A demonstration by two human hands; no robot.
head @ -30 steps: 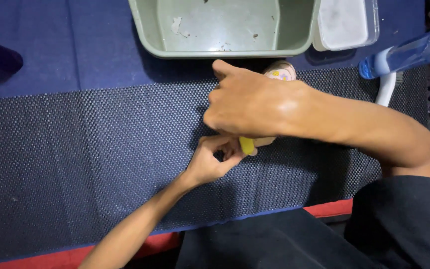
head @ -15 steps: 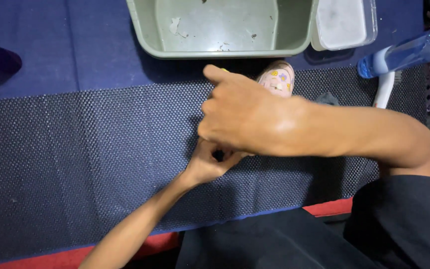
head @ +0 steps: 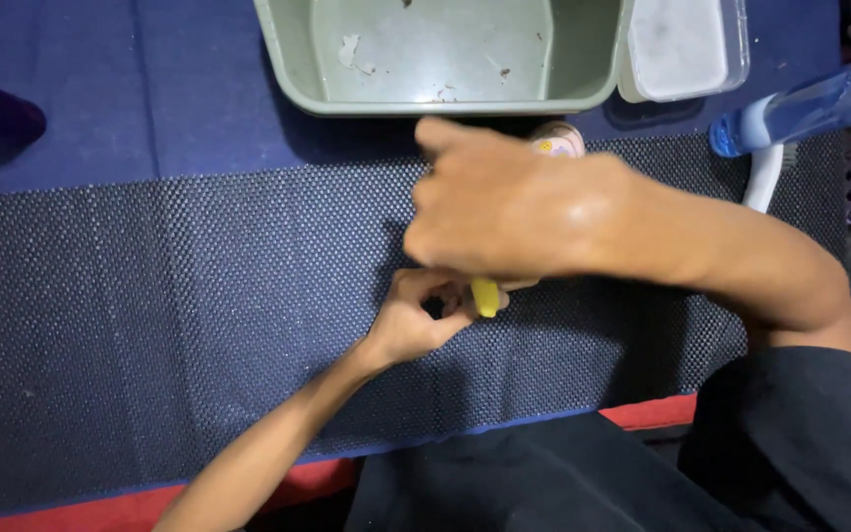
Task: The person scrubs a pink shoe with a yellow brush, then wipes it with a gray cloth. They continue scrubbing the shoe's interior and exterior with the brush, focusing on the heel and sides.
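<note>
Yellow is the small piece point(head: 486, 296) that both hands meet on, just above the dark grid-pattern mat point(head: 199, 325). The left hand point(head: 416, 320) is curled closed, and its fingertips pinch the lower end of this yellow piece. The right hand point(head: 509, 217) lies over it from above with bent fingers; it seems to grip the upper part, but what exactly is under the palm I cannot tell. Half a second ago the yellow piece was hidden under the right hand, and now it shows again between the two hands, so the hands are turning or working it and have not let it go. Behind the right hand a small pale container with a printed top point(head: 556, 144) peeks out. Farther back, a green plastic basin point(head: 288, 69) stands on the blue table cover point(head: 100, 89), with a clear lidded box point(head: 687, 44) beside it and a blue spray bottle point(head: 810, 106) at the right.
</note>
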